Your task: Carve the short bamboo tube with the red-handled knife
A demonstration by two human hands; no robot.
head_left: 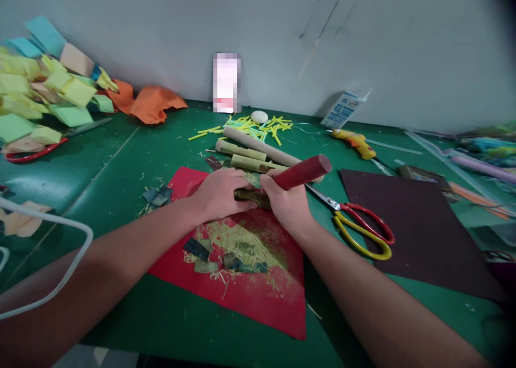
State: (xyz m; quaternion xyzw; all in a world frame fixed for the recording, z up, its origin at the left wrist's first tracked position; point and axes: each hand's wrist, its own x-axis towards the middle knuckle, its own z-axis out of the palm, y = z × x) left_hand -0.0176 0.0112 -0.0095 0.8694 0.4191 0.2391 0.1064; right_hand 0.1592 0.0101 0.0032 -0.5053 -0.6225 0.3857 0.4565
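My left hand (220,193) is closed on a short dark-green bamboo piece (250,197) and holds it down over the red sheet (278,314). My right hand (287,200) grips a tool with a thick, round red handle (306,171), tilted up to the right; its working end is hidden by the hand. Greenish-yellow shavings (237,239) and several dark bark scraps (197,248) lie on the sheet in front of my hands. Just beyond them are two pale bamboo pieces, one (244,150) behind the other (252,163), and a long pale stick (262,146).
Scissors (332,204) with red and yellow handles lie right of my right hand, partly over a dark brown sheet (403,233). Farther back are a yellow glue gun (355,143), cut yellow strips (242,125) and a phone (226,83). Folded paper pieces (52,88) are heaped at left.
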